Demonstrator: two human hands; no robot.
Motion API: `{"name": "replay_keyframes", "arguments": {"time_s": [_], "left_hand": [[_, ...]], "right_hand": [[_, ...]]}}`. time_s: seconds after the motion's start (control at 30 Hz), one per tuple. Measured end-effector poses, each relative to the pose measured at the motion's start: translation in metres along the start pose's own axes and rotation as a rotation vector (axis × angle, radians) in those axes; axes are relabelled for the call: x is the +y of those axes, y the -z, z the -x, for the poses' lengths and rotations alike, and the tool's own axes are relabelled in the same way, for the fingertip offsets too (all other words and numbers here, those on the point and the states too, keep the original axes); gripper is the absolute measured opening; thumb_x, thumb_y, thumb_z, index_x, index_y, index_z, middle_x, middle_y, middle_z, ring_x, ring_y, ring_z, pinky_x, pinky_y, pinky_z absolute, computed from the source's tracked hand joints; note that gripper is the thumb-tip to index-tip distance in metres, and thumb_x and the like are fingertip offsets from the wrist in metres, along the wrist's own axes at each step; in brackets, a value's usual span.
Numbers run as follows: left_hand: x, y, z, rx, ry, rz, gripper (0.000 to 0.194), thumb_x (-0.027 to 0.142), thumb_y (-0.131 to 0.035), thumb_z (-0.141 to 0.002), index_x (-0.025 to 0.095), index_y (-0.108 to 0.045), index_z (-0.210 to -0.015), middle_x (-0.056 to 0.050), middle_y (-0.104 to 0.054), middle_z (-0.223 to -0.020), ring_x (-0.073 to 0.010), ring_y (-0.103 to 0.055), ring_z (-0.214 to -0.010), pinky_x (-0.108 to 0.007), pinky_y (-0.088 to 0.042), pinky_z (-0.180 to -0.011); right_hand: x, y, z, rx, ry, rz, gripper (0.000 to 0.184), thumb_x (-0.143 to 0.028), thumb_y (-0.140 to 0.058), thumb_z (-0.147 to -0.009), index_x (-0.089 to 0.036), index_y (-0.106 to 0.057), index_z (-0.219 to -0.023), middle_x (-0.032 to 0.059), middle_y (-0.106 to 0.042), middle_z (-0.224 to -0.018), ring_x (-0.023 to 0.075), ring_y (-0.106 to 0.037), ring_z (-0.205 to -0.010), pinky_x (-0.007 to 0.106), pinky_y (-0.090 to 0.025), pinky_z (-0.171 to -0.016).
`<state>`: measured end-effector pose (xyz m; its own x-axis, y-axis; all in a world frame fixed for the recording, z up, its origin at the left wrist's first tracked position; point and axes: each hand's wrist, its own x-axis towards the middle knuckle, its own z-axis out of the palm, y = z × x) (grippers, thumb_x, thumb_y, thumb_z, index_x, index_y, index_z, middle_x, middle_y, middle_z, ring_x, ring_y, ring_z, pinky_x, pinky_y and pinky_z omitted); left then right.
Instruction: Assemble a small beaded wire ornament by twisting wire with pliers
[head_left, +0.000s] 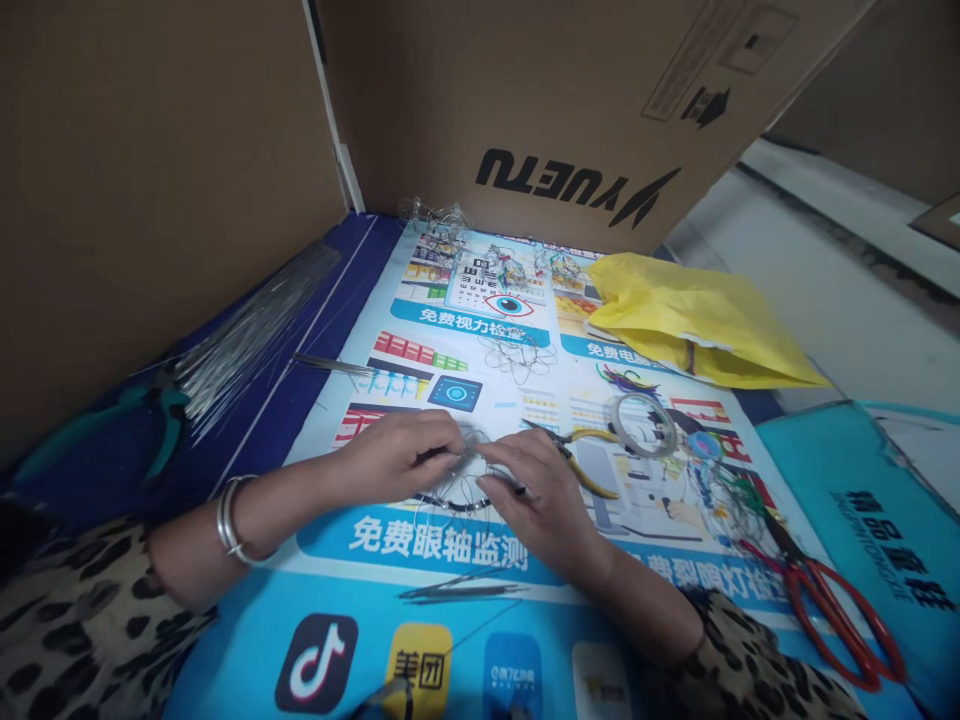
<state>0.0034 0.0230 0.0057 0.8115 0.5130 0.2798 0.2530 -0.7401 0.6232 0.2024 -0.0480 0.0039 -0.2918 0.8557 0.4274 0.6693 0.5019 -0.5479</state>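
My left hand (401,450) and my right hand (544,500) meet over the printed poster (450,590), both pinched on a small wire loop piece (469,480) with dark beads along its lower curve. The fingers of each hand are closed on the thin wire. A silver bangle sits on my left wrist. Yellow-handled pliers (581,455) lie just beyond my right hand. A few short wire lengths (457,590) rest on the poster below my hands.
A bundle of straight silver wires (247,330) and teal-handled pliers (120,415) lie at left. Finished wire shapes (517,355), a tape roll (641,425), red scissors (840,600), a yellow bag (697,315) and a teal bag (862,490) sit at right. Cardboard walls (525,110) stand behind.
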Motion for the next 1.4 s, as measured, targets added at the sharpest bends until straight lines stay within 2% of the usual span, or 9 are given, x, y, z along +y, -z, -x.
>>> {"name": "replay_keyframes", "arguments": {"time_s": [0.17, 0.37, 0.53, 0.67, 0.87, 1.0, 1.17, 1.27, 1.4], "left_hand": [[0.000, 0.001, 0.001, -0.004, 0.004, -0.021, 0.015, 0.018, -0.041, -0.087, 0.016, -0.055, -0.081, -0.001, -0.057, -0.075, -0.0120, -0.051, -0.072, -0.023, -0.039, -0.065], [-0.002, -0.001, 0.003, 0.019, -0.007, -0.013, 0.015, 0.018, -0.042, -0.087, 0.016, -0.056, -0.082, -0.002, -0.056, -0.075, -0.0120, -0.050, -0.073, -0.023, -0.040, -0.066], [-0.003, 0.000, 0.004, -0.005, -0.005, -0.013, 0.017, 0.022, -0.042, -0.089, 0.016, -0.057, -0.086, -0.003, -0.058, -0.080, -0.0127, -0.051, -0.076, -0.024, -0.041, -0.069], [-0.002, 0.001, 0.004, -0.005, -0.015, -0.001, 0.017, 0.023, -0.041, -0.091, 0.016, -0.056, -0.086, -0.003, -0.057, -0.081, -0.0131, -0.052, -0.079, -0.024, -0.041, -0.071], [-0.003, 0.001, 0.005, 0.016, -0.013, 0.008, 0.017, 0.024, -0.041, -0.089, 0.017, -0.057, -0.089, -0.003, -0.058, -0.083, -0.0140, -0.052, -0.081, -0.026, -0.042, -0.072], [-0.003, 0.005, 0.005, 0.153, 0.077, 0.061, 0.018, 0.025, -0.042, -0.088, 0.017, -0.058, -0.089, -0.004, -0.060, -0.085, -0.0138, -0.055, -0.080, -0.026, -0.043, -0.073], [-0.011, 0.008, 0.004, 0.370, 0.321, 0.134, 0.021, 0.032, -0.045, -0.086, 0.016, -0.058, -0.088, -0.002, -0.060, -0.080, -0.0135, -0.055, -0.074, -0.023, -0.043, -0.068], [-0.018, 0.008, 0.003, 0.424, 0.391, 0.168, 0.026, 0.037, -0.045, -0.085, 0.016, -0.058, -0.087, 0.000, -0.059, -0.075, -0.0131, -0.053, -0.069, -0.022, -0.043, -0.065], [-0.019, 0.009, 0.003, 0.391, 0.469, 0.150, 0.030, 0.043, -0.043, -0.084, 0.017, -0.058, -0.085, 0.003, -0.053, -0.062, -0.0117, -0.048, -0.058, -0.021, -0.040, -0.057]], "right_hand": [[0.002, 0.001, 0.005, 0.045, 0.019, 0.026, 0.030, -0.023, -0.059, -0.078, -0.021, -0.057, -0.107, 0.0048, -0.063, -0.088, 0.0197, -0.055, -0.084, 0.038, -0.043, -0.079], [-0.002, -0.001, 0.004, 0.032, 0.014, 0.055, 0.032, -0.026, -0.062, -0.075, -0.019, -0.058, -0.107, 0.0053, -0.063, -0.084, 0.0206, -0.053, -0.082, 0.038, -0.043, -0.076], [0.001, 0.003, 0.005, 0.127, -0.040, -0.008, 0.022, -0.019, -0.057, -0.080, -0.022, -0.060, -0.101, 0.0019, -0.064, -0.078, 0.0177, -0.054, -0.078, 0.036, -0.044, -0.075], [0.006, 0.006, 0.006, 0.209, -0.093, -0.014, 0.016, -0.017, -0.053, -0.082, -0.022, -0.062, -0.094, 0.0032, -0.065, -0.082, 0.0174, -0.056, -0.079, 0.035, -0.046, -0.074], [0.004, 0.008, 0.006, 0.194, -0.054, -0.044, 0.016, -0.017, -0.050, -0.084, -0.021, -0.062, -0.093, 0.0044, -0.064, -0.084, 0.0172, -0.057, -0.084, 0.035, -0.047, -0.077], [0.004, 0.007, 0.007, 0.231, -0.056, -0.087, 0.016, -0.017, -0.050, -0.085, -0.022, -0.063, -0.092, 0.0051, -0.062, -0.085, 0.0169, -0.057, -0.085, 0.034, -0.048, -0.077], [0.008, 0.006, 0.008, 0.275, -0.016, -0.091, 0.017, -0.016, -0.047, -0.085, -0.021, -0.061, -0.092, 0.0054, -0.060, -0.085, 0.0155, -0.057, -0.081, 0.031, -0.050, -0.071], [0.007, 0.003, 0.008, 0.267, 0.071, -0.062, 0.016, -0.016, -0.048, -0.085, -0.021, -0.061, -0.092, 0.0053, -0.062, -0.083, 0.0166, -0.057, -0.083, 0.033, -0.049, -0.074], [0.006, -0.002, 0.010, 0.229, 0.179, -0.004, 0.015, -0.017, -0.049, -0.083, -0.021, -0.062, -0.091, 0.0041, -0.063, -0.080, 0.0157, -0.056, -0.077, 0.032, -0.047, -0.071]]}}
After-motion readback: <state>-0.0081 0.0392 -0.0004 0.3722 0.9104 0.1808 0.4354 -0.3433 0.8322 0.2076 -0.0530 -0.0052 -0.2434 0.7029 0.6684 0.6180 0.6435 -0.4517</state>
